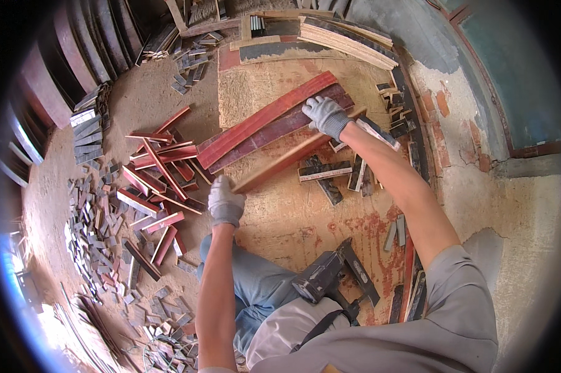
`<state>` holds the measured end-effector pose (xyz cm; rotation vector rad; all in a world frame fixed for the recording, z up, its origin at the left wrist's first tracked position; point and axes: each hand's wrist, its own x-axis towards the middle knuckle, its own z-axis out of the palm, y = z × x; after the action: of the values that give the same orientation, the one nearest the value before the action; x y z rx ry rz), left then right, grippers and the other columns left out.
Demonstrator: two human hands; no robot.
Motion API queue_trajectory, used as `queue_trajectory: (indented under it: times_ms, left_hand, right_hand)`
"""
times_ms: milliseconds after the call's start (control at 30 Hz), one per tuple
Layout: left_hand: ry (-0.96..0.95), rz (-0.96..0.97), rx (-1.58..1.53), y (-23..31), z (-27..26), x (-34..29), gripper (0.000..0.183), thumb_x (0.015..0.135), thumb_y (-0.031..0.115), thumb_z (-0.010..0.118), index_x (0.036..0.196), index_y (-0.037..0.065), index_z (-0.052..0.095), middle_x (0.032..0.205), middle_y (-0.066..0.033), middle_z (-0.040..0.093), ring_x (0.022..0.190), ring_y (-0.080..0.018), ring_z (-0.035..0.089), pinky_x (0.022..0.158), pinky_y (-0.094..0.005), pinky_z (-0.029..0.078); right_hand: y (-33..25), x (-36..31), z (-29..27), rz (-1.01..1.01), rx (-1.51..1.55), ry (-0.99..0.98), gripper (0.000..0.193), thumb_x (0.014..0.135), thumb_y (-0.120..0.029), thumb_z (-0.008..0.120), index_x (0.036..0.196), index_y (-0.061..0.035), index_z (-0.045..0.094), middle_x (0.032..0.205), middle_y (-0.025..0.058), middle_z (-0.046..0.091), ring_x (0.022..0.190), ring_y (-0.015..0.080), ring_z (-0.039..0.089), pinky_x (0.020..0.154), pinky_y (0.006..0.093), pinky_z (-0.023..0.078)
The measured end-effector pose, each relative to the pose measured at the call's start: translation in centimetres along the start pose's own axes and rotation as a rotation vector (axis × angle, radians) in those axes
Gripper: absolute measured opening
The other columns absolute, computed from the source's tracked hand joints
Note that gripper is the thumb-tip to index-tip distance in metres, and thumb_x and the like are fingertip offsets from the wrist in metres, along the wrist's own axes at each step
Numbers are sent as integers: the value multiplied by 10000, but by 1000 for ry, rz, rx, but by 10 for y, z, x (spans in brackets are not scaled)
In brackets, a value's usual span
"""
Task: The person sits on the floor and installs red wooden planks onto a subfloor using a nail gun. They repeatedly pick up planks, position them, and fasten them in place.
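Observation:
My left hand (pixel 224 202), in a grey-white glove, closes round the near end of a narrow red wooden board (pixel 293 155) tilted on its edge. That board runs away to the right and passes beneath my right wrist. Beyond it, a dark red plank (pixel 274 135) lies partly against a brighter red plank (pixel 268 112), both slanting over the worktop. My gloved right hand (pixel 326 116) bends its fingers over the dark red plank near its far end; its thumb is hidden. A black nail gun (pixel 330 276) rests by my lap.
The wooden worktop (pixel 274 214) carries short dark blocks (pixel 326 171) to the right of the boards. Red offcuts (pixel 162 161) are heaped at left, with many small scraps (pixel 100 230) on the floor. Long strips (pixel 349 43) are stacked at the back, beside a worn wall (pixel 498 205).

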<state>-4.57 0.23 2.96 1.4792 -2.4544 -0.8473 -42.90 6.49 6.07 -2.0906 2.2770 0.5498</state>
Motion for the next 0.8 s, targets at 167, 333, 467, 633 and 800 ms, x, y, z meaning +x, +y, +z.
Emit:
queue_trajectory:
  times_ms: [167, 333, 467, 633, 800]
  left_hand:
    - [87, 162, 12, -9, 11, -24, 193, 763, 117, 752, 949, 109, 700, 961, -154, 663, 956, -388, 645, 796, -478, 518]
    - [70, 154, -147, -46, -15, -56, 216, 762, 158, 785, 973, 117, 754, 945, -131, 681, 919, -361, 658, 795, -456, 525]
    - [121, 195, -343, -98, -37, -76, 211, 759, 24, 784, 963, 63, 745, 883, -101, 689, 838, -267, 683, 791, -366, 545]
    - [106, 112, -572, -147, -60, -97, 234, 759, -78, 768, 971, 18, 751, 891, -58, 725, 840, -155, 679, 803, -296, 545]
    - [99, 120, -365, -145, -100, -112, 265, 750, -77, 790, 992, 29, 771, 924, -58, 739, 858, -153, 685, 808, -290, 546]
  right_hand:
    - [6, -3, 9, -132, -171, 52, 353, 883, -192, 683, 1222, -106, 635, 1135, 78, 674, 1097, 278, 630, 918, 414, 498]
    - [1, -29, -20, -19, 55, 552, 85, 831, -158, 680, 915, -153, 686, 895, 71, 703, 909, 284, 679, 791, 433, 524]
    - [-22, -110, -51, 80, 448, 409, 341, 974, -331, 650, 1185, -66, 605, 1097, 163, 689, 966, 359, 667, 804, 472, 533]
    - [-36, -254, -64, 287, 1077, -31, 939, 812, -686, 760, 1407, -15, 481, 1324, 198, 634, 1228, 320, 637, 1019, 394, 503]
    - [-44, -366, -72, 518, 1277, 131, 796, 779, -398, 885, 1361, 16, 534, 1257, 169, 648, 1138, 261, 650, 999, 375, 511]
